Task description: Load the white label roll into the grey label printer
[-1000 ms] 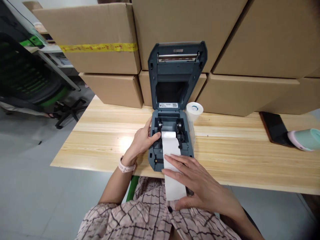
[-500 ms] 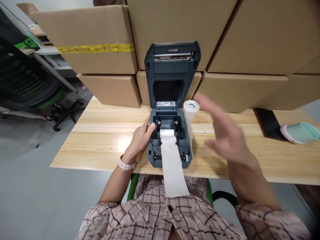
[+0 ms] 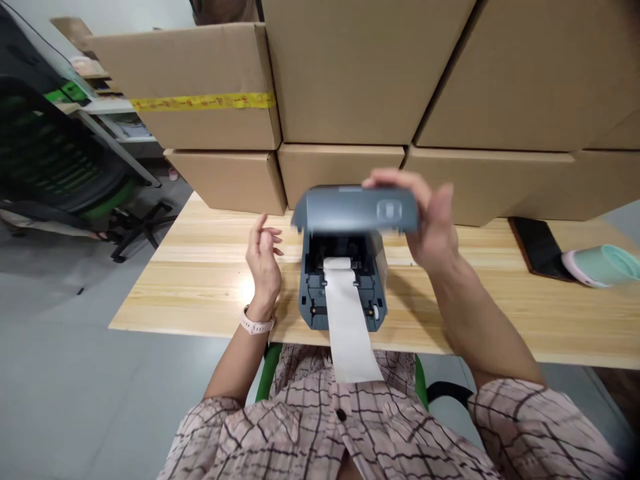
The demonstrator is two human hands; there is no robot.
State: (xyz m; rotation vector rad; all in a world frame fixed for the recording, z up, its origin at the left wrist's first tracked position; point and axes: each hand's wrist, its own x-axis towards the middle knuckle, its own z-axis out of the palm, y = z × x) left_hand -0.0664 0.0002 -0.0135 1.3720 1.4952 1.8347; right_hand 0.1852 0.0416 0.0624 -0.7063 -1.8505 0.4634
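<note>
A dark grey label printer [image 3: 310, 300] stands on the wooden table, its lid [image 3: 345, 210] partly lowered over the body. A white paper strip [image 3: 350, 333] runs out of the printer and hangs past the table's front edge. My right hand [image 3: 425, 217] grips the lid at its right side, fingers over the top edge. To the left of the printer, my left hand [image 3: 265, 263] is raised with its fingers apart, touching nothing. The lid hides the upper part of the printer's inside. The white roll behind the printer cannot be seen.
Cardboard boxes [image 3: 345, 80] are stacked along the back of the table [image 3: 175, 287]. On the right lie a black phone [image 3: 537, 247] and a mint green cup [image 3: 607, 263]. A dark office chair [image 3: 55, 147] stands on the floor at the left.
The lid has swung down from upright towards the printer body. My right hand has moved left and taken hold of it. My left hand has let go of the printer's side and shifted left.
</note>
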